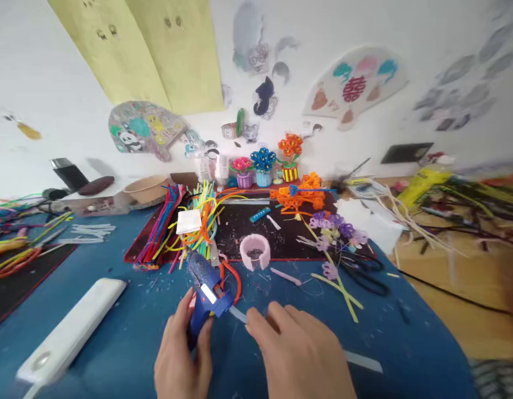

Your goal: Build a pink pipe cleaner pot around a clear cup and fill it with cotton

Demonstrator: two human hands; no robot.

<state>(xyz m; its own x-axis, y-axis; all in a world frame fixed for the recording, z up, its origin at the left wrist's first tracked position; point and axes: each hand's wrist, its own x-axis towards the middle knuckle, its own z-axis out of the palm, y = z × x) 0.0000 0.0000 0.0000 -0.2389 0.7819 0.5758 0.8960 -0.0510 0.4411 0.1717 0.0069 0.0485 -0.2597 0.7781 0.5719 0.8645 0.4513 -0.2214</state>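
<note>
Near the front of the blue table, my left hand [183, 349] is wrapped round the handle of a blue glue gun [208, 293], whose nozzle points up and to the left. To its right, my right hand [300, 349] pinches a translucent glue stick [238, 315] at the gun's rear end. Behind the hands, a pink fuzzy ring with a gap [255, 248] stands at the edge of a dark mat. A short pink stem [285, 276] lies to the right of the ring.
A white elongated device [73, 332] lies at the left. Bundled colourful pipe cleaners [198, 221] are on the mat. Purple flowers [331, 227] and black scissors [364, 271] lie at the right. Small potted flowers [263, 166] stand along the wall.
</note>
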